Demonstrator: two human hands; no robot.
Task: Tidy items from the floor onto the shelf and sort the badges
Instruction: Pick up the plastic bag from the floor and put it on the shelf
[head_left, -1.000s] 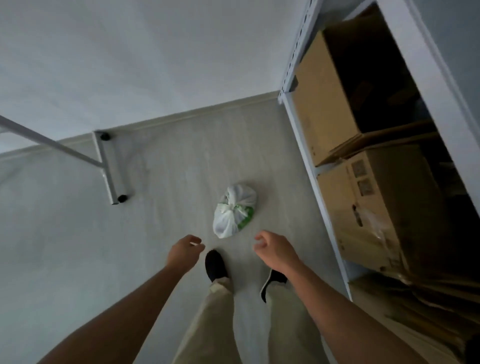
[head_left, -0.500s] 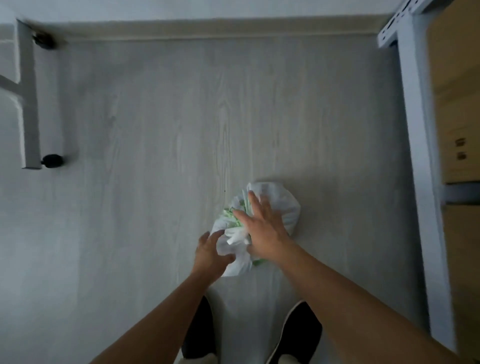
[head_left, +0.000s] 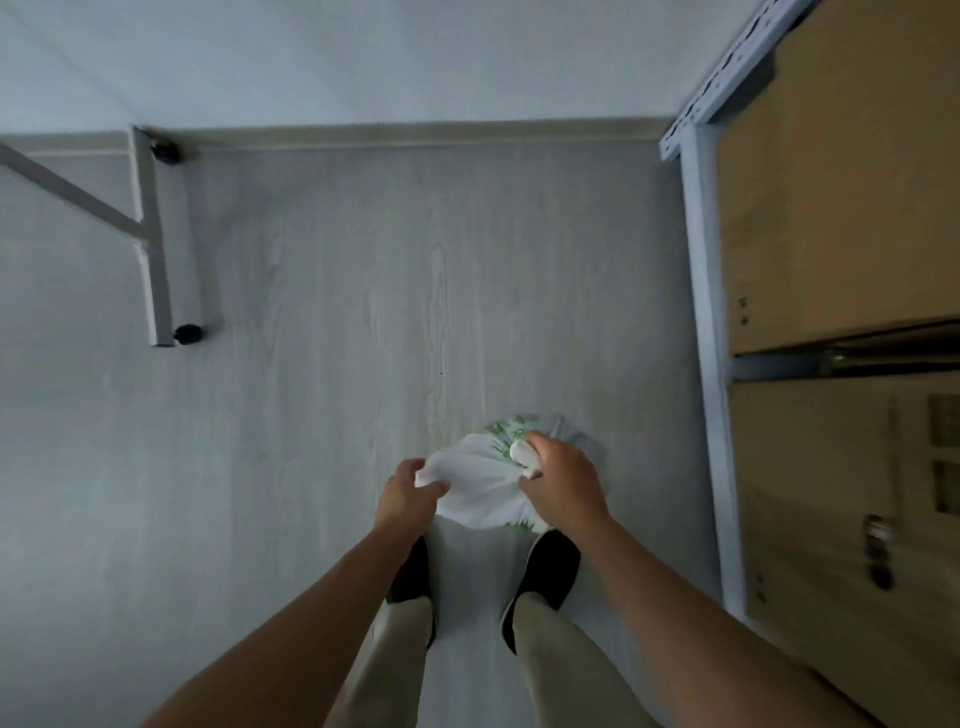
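A white plastic bag with green print (head_left: 480, 486) is held above the pale wood floor, in front of my two black shoes. My left hand (head_left: 405, 493) pinches its left edge. My right hand (head_left: 563, 486) grips the knotted top on its right side. The bag's contents are hidden. The metal shelf (head_left: 698, 322) rises along the right side, with its upright post close to my right hand.
Large cardboard boxes (head_left: 831, 208) fill the shelf levels on the right. A grey metal frame with black feet (head_left: 153, 244) stands on the floor at the left. The wall and baseboard run across the top of the view.
Both hands went down to the bag on the floor, closed on it and have drawn it up and closer to my feet. The view tilted back upward.
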